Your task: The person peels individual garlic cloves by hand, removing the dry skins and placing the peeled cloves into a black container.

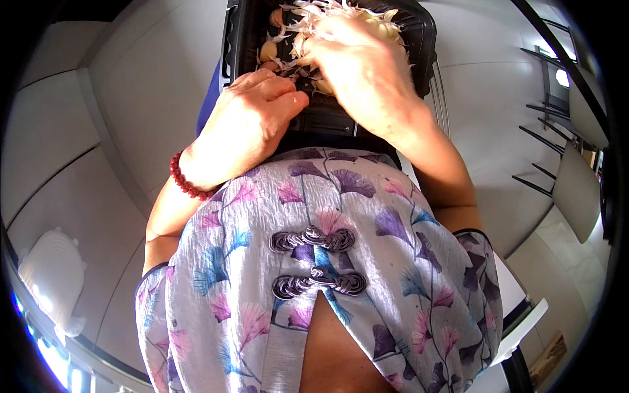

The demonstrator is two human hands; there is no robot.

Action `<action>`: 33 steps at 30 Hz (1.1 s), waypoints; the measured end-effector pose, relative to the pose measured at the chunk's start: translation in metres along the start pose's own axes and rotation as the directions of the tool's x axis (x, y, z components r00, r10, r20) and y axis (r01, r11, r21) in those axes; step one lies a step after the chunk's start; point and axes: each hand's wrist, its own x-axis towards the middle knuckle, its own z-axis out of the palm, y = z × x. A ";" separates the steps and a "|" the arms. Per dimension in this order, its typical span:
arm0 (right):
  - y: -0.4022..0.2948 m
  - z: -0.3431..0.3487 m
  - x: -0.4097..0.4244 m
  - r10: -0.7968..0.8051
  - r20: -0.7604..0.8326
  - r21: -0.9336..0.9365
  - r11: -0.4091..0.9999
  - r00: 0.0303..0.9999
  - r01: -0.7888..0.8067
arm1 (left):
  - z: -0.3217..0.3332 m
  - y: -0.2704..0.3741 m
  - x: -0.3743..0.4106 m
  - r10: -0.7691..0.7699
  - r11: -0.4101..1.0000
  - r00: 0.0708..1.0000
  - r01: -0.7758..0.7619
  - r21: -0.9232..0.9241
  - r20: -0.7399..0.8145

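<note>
A black plastic tray [426,29] at the top of the view holds garlic cloves [269,50], loose papery skins [314,10] and a pale heap of garlic [385,27] at its right. My left hand [260,105], with a red bead bracelet [183,179] at the wrist, rests at the tray's near left edge, fingers curled; whether it pinches something is hidden. Over the middle of the tray, my right hand [356,64] is slightly blurred, its fingertips among the skins and cloves. What lies under its fingers cannot be made out.
Chairs [580,191] with thin dark legs stand on the tiled floor at the right. A white plastic stool [51,280] is at the lower left. A white chair part [526,329] shows at the lower right, beside my patterned shirt [314,206].
</note>
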 end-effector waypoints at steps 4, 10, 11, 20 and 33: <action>0.006 0.036 0.010 -0.174 0.405 0.265 0.962 0.898 0.066 | 0.001 -0.004 -0.003 0.074 0.993 0.997 -0.075 -0.088 -0.018; 0.005 0.051 0.006 -0.219 0.410 0.190 0.970 0.885 0.152 | 0.010 -0.005 -0.009 0.018 0.991 1.000 -0.017 -0.129 0.007; 0.004 0.049 0.005 -0.227 0.391 0.194 0.968 0.892 0.162 | 0.011 -0.006 -0.009 0.015 0.991 1.000 -0.017 -0.131 -0.011; 0.003 0.035 -0.015 -0.106 0.462 0.198 0.980 0.881 0.014 | 0.020 0.000 -0.015 -0.032 0.999 0.999 0.032 0.011 0.005; 0.007 0.009 -0.008 0.279 0.519 0.785 0.219 0.808 -0.580 | 0.007 0.009 -0.005 -0.161 0.987 0.986 0.159 0.038 0.050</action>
